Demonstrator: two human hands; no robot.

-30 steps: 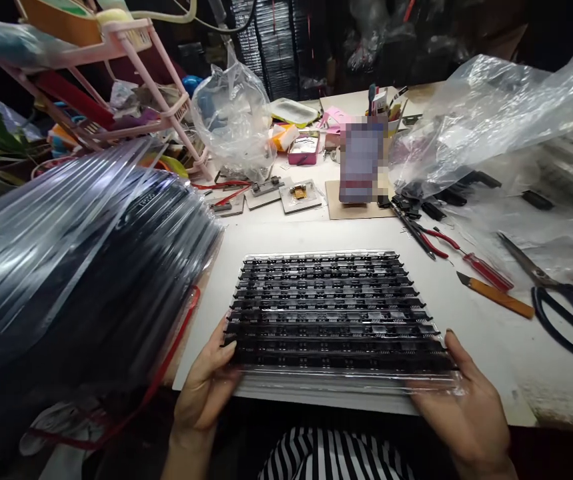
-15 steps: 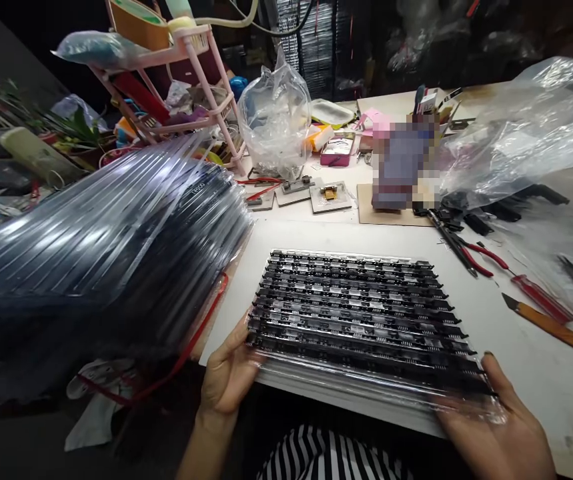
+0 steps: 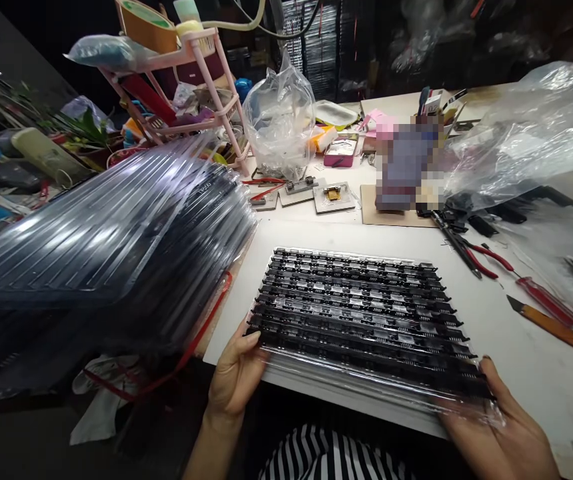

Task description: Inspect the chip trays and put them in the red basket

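A clear plastic tray (image 3: 356, 387) carries rows of small black parts with metal pins, connectors by their look (image 3: 356, 313). It lies over the front part of a white board (image 3: 316, 233), its near edge toward my body. My left hand (image 3: 239, 370) grips the tray's near left corner, thumb on top and fingers partly hidden underneath. At the near right corner my right hand (image 3: 503, 420) holds the tray, thumb along the side and fingers under the clear rim.
Left stands a tall stack of clear trays (image 3: 131, 220) with dark contents. Right lie pliers (image 3: 489, 260), a red screwdriver (image 3: 549, 300), an orange-handled cutter (image 3: 561, 330) and large plastic sheeting (image 3: 541, 133). Small fixtures (image 3: 335, 197), a plastic bag (image 3: 281, 120) and a pink rack (image 3: 211, 80) stand behind.
The view has shifted slightly, moving the surroundings a little right and down. Both hands still hold the tray; my left thumb now shows more clearly on its corner.
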